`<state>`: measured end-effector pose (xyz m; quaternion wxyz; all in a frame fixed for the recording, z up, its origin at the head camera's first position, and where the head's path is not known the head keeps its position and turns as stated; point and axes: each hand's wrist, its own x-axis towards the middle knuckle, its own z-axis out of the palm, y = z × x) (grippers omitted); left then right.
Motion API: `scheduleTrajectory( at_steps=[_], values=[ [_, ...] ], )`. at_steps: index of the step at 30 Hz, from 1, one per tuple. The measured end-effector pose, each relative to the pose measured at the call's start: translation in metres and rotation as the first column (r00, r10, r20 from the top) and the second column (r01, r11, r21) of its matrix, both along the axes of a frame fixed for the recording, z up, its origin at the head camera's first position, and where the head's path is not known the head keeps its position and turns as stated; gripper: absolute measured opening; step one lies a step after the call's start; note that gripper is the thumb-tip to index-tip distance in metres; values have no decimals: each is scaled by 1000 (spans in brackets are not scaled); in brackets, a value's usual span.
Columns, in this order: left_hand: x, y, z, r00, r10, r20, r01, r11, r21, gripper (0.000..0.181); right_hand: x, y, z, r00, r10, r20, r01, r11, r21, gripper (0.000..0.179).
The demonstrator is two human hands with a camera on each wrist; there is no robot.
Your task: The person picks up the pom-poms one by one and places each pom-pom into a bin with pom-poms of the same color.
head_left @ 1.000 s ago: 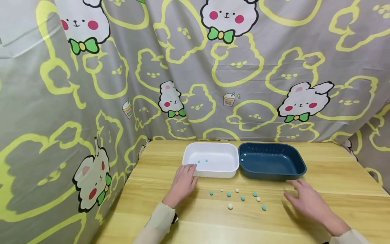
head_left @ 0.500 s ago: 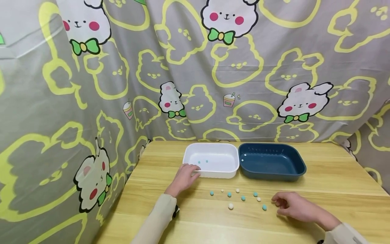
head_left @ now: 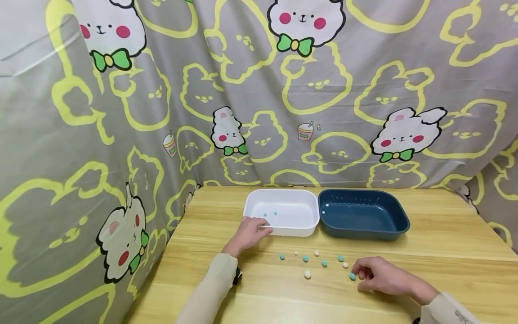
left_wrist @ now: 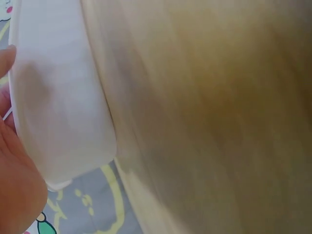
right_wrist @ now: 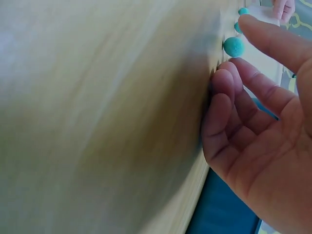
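1. The left hand [head_left: 247, 234] grips the white tub [head_left: 295, 231] at its near left corner, fingers and thumb closed over the rim.
2. The right hand [head_left: 382, 276] is partly open, low over the counter [head_left: 267, 297]: thumb and forefinger stand apart, the other fingers curled toward the palm. I can't tell whether any fingertip touches the ball there.
3. That teal ball [head_left: 352, 276] sits on the counter in the gap between the right thumb and forefinger.
4. Between the two hands lie four other teal balls [head_left: 324, 263] and four white balls [head_left: 307, 274], loosely scattered; one white ball is close by the right forefinger.
5. Just beyond the left fingers, two small teal balls [head_left: 275, 213] rest inside the white tub.
6. Farther out from the right hand stands the dark blue tub [head_left: 366, 217], side by side with the white one; two small white balls [head_left: 327, 205] lie at its left end.
7. Beyond both hands hangs a grey curtain [head_left: 263, 90] with yellow-outlined cartoon animals.
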<state>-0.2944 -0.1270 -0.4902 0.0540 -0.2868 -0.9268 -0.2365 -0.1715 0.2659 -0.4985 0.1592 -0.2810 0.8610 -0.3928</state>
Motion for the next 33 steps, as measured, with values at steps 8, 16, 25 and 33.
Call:
scheduleTrajectory(
  at_steps=[8,16,25,33],
  values=[
    [0,-2,1,998,1,65,-2,1000,21,21,-5,-7,-3,999,47,-13,-48,998,-52,16],
    [0,-1,1,999,-13,35,13,1000,11,18,-11,-13,-5,997,75,0,-75,996,-50,6],
    [-1,-2,0,999,-13,48,14,1000,0,17,-13,-15,-6,996,84,-4,-84,996,-39,6],
    [-1,-2,1,999,-9,54,11,1000,-27,22,-15,-17,-6,997,80,8,-80,996,-32,9]
  ],
)
